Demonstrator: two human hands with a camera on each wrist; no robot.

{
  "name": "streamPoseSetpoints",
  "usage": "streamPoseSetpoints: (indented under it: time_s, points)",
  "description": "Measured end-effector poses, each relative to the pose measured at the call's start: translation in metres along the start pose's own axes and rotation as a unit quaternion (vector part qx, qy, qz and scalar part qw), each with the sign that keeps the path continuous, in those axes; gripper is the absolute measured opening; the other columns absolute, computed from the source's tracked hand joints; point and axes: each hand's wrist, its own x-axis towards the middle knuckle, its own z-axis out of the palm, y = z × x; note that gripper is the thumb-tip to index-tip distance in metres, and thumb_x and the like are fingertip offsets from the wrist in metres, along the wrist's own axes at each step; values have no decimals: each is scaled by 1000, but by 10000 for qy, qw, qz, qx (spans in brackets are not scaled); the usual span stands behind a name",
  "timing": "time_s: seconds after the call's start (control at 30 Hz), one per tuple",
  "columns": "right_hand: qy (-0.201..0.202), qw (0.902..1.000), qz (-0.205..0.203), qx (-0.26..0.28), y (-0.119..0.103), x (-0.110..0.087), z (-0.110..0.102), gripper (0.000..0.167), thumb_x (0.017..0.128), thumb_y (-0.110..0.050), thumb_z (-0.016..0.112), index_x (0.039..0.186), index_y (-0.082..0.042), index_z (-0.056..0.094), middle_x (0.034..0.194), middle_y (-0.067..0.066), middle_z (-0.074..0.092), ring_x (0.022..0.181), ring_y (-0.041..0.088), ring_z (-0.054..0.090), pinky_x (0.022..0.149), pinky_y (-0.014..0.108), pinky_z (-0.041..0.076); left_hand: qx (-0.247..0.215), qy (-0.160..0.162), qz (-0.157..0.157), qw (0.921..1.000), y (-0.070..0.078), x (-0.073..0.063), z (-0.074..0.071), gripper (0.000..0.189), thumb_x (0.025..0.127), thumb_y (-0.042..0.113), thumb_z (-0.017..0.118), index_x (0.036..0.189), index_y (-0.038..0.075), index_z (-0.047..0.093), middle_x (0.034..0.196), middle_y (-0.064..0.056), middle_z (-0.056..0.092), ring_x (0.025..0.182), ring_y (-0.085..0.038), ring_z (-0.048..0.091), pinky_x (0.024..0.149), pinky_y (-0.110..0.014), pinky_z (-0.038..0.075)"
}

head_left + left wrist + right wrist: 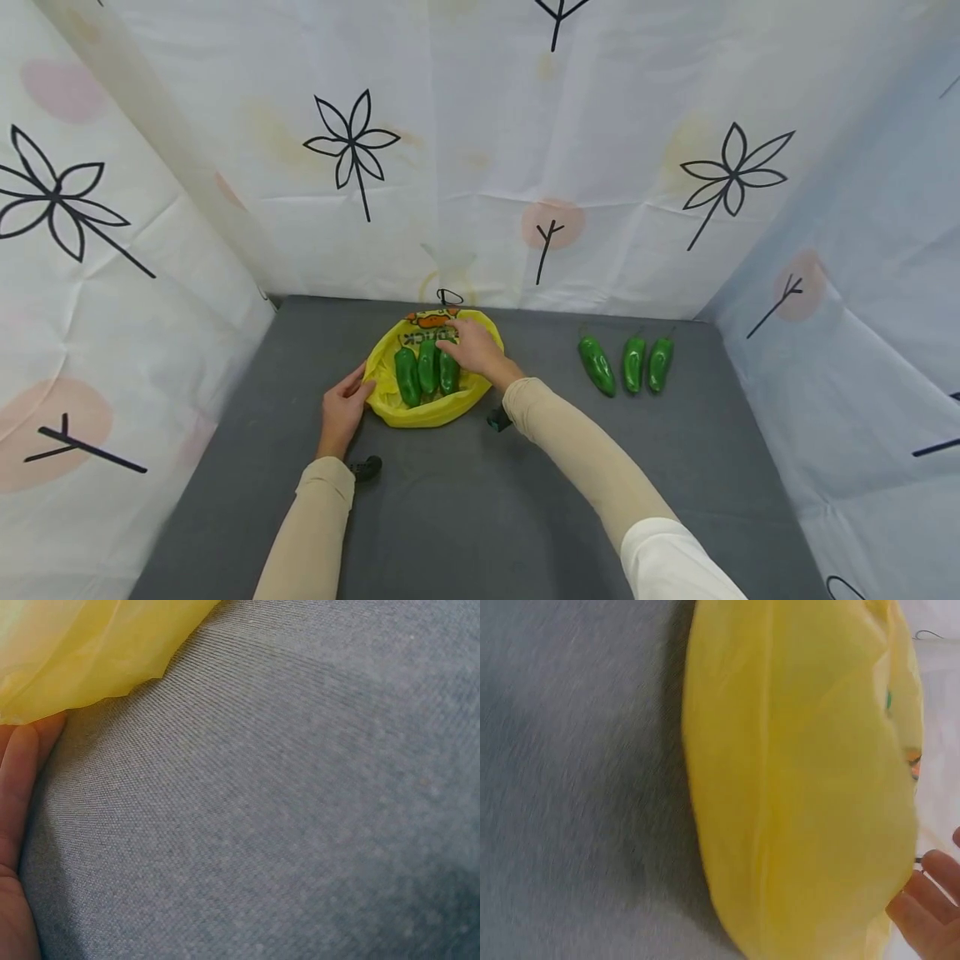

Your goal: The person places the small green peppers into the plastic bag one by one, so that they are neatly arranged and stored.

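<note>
A yellow plastic bag (pixel 382 396) with its mouth spread wide lies on the dark grey table. Inside it, side by side, are three green peppers: a left one (pixel 407 377), a middle one (pixel 428 367) and a right one (pixel 449 374). My left hand (pixel 344 410) pinches the bag's left edge; in the left wrist view its fingers (pixel 19 772) meet the yellow plastic. Over the bag's right side reaches my right hand (pixel 476 347), its fingertips close above the right pepper's top. Its fingers look loosely spread in the right wrist view, beside the bag's rim.
Three more green peppers lie in a row at the back right of the table: one tilted (pixel 597 366), one upright in view (pixel 633 364) and one beside it (pixel 660 364). White printed cloth (pixel 480 150) surrounds the table at the back and both sides.
</note>
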Motion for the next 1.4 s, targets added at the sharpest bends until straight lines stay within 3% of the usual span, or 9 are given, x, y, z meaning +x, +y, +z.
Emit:
streamPoseSetpoints:
  time_s: [0.1, 0.17, 0.4, 0.53, 0.97, 1.2, 1.4]
  points:
    - [35, 9993, -117, -360, 1, -3, -2, 58, 105, -39, 57, 152, -7, 48, 154, 17, 49, 130, 34, 57, 109, 48, 48, -55, -51, -44, 10000, -1, 1, -1, 48, 99, 33, 68, 145, 31, 58, 139, -10, 66, 92, 5, 62, 73, -12, 53]
    - [43, 9979, -202, -617, 2, -5, -3, 60, 105, -41, 56, 155, -9, 44, 157, 17, 45, 141, 34, 48, 114, 50, 43, -88, -73, -61, 9999, -1, 2, -2, 48, 99, 34, 68, 146, 31, 58, 140, -10, 66, 92, 4, 62, 73, -13, 53]
    - [177, 9809, -562, -1856, 9, -11, -4, 73, 104, -51, 52, 164, -18, 25, 164, 15, 32, 153, 36, 30, 125, 56, 26, -8, -40, -110, 9999, -1, 4, -4, 49, 98, 37, 69, 146, 32, 58, 139, -10, 66, 92, 4, 62, 74, -11, 53]
    - [257, 9744, -465, -2185, 17, -11, -3, 77, 104, -54, 51, 165, -24, 17, 169, 14, 22, 157, 37, 19, 126, 62, 16, -35, -50, -123, 9999, 0, 3, -4, 49, 99, 36, 68, 146, 32, 58, 141, -10, 65, 92, 6, 61, 73, -12, 53]
    - [455, 9698, -243, -2384, 33, -21, -7, 76, 103, -63, 42, 166, -32, 12, 173, 12, 7, 159, 42, 4, 125, 68, 3, 15, -115, -227, 9997, 0, 2, -3, 51, 98, 41, 68, 147, 32, 56, 144, -9, 63, 99, 0, 62, 74, -12, 53]
    - [620, 9636, -135, -2598, 46, -24, -7, 77, 102, -70, 35, 165, -30, 18, 173, 13, 9, 159, 44, 6, 124, 70, 5, -44, -113, -147, 9998, -2, 2, -3, 50, 98, 39, 68, 146, 31, 57, 142, -9, 65, 93, 7, 61, 73, -12, 53]
    - [641, 9662, 25, -2499, 57, -27, -8, 78, 101, -70, 35, 166, -30, 16, 173, 14, 8, 158, 45, 7, 123, 70, 4, 38, -91, -196, 9998, -2, 2, -3, 51, 97, 43, 68, 146, 34, 56, 143, -7, 64, 95, 5, 61, 74, -11, 53]
